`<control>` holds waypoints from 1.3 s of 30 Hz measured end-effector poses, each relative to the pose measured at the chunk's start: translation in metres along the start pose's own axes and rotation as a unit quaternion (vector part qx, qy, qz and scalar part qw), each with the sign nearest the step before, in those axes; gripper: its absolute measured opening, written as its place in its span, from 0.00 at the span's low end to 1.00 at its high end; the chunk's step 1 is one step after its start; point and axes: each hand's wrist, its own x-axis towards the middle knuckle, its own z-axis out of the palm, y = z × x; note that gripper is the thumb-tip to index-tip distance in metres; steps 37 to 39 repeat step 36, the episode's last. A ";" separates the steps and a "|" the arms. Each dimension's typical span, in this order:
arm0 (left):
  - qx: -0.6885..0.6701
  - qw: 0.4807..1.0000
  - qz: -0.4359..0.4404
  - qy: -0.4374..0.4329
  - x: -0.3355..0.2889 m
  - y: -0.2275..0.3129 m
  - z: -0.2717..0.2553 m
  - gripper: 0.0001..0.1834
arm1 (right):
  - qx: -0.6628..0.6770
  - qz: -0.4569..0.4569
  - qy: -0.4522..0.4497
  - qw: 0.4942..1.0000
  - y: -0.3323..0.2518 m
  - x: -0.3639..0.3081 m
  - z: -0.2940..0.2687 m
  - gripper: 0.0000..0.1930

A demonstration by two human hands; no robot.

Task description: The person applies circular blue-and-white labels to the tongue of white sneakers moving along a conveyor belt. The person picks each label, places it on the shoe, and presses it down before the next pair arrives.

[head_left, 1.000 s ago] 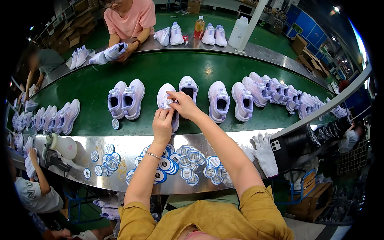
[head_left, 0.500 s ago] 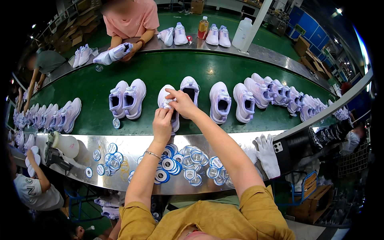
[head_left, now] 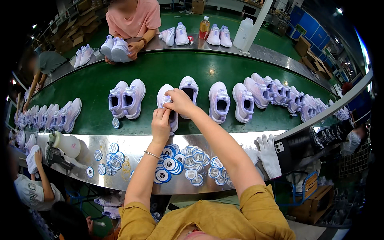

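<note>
Both at work on one pale lilac sneaker (head_left: pixel 167 105) on the green belt (head_left: pixel 96 86): left hand (head_left: pixel 161 124) pinching its tongue area, right hand (head_left: pixel 180 101) gripping its top edge. Round blue-and-white tags (head_left: pixel 176 166) heaped on the steel desk (head_left: pixel 132 146) just below.

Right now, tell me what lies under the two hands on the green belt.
Under the left hand and right hand lies a white shoe, toe and sole edge showing. Its tongue and opening are covered by the hands. The belt beneath is hidden.
</note>
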 end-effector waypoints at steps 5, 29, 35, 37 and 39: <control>0.027 0.999 0.000 0.022 0.001 0.004 -0.002 0.15 | -0.013 0.056 -0.091 0.994 -0.004 0.016 -0.006 0.22; 0.027 1.000 -0.012 0.010 -0.001 -0.016 -0.008 0.13 | 0.075 -0.088 -0.017 0.993 0.016 0.014 0.013 0.15; 0.027 0.999 -0.015 0.015 -0.002 -0.019 -0.010 0.13 | 0.128 0.048 -0.048 0.989 -0.003 0.013 0.008 0.17; 0.027 0.999 -0.016 0.012 -0.002 -0.019 -0.010 0.13 | 0.124 0.059 -0.051 0.989 -0.004 0.013 0.007 0.17; 0.027 0.999 -0.016 0.012 -0.002 -0.019 -0.010 0.13 | 0.124 0.059 -0.051 0.989 -0.004 0.013 0.007 0.17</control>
